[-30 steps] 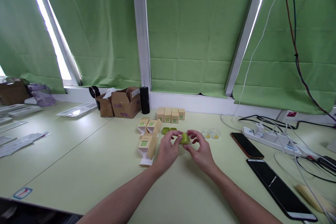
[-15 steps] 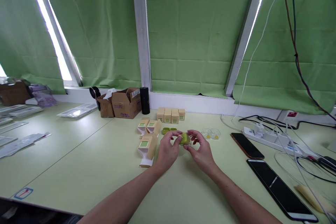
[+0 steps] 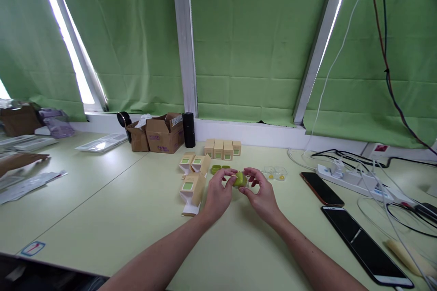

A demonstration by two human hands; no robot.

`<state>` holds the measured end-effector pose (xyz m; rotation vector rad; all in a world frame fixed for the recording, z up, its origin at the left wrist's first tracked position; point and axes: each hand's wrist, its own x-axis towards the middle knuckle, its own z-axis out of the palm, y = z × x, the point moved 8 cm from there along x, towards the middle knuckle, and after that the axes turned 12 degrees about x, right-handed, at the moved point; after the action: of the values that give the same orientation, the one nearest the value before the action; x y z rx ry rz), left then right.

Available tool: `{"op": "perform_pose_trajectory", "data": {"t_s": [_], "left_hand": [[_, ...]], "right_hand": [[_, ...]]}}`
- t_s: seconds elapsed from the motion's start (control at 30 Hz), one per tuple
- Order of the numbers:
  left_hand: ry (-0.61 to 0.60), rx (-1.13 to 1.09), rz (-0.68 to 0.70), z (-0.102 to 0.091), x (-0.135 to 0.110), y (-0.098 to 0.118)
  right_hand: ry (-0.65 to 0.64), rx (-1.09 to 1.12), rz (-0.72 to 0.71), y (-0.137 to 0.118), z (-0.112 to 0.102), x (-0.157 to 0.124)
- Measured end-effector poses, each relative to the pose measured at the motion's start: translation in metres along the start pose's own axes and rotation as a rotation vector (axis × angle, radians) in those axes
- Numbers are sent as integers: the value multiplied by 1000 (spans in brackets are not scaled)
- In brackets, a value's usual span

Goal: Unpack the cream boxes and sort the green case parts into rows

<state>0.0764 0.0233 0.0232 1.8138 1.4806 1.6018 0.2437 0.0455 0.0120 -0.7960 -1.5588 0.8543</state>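
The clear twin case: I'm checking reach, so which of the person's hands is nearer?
Right. The right hand is just in front of the clear twin case, toward its left; the left hand is farther left, across the green item.

another person's hand [image 3: 24,161], newly in view, far left

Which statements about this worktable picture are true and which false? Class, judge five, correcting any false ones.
1. The left hand has its fingers on a small green object. True.
2. The right hand is holding a phone. False: its fingers are at the green object, and the orange-edged phone lies on the table.
3. Another person's hand shows at the left edge. True.
4. The curtains are red. False: they are green.
5. A black cylinder stands beside an open cardboard box. True.
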Motion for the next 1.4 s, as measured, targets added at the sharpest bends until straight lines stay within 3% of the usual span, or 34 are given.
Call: {"op": "perform_pose_trajectory", "data": {"t_s": [0.3, 0.53, 0.67, 0.9, 1.03, 1.17, 1.4], "left_hand": [[18, 8, -4, -2, 2, 1], [166, -89, -153, -15, 14, -28], [175, -128, -253, -13, 16, -44], [156, -149, -260, -8, 14, -51], [156, -151, -270, -7, 14, -52], [145, -148, -270, -7, 13, -51], [120, -137, -276, -5, 12, -53]], "right_hand": [[-8, -8, 9, 5, 0, 0], [57, 8, -17, 19, -17, 6], [53, 5, -74, 8, -17, 6], [0, -76, -221, -19, -17, 6], [37, -208, -244, -30, -38, 17], [62, -520, -196, -31, -74, 34], [34, -803, 135, 19, -146, 49]]}}
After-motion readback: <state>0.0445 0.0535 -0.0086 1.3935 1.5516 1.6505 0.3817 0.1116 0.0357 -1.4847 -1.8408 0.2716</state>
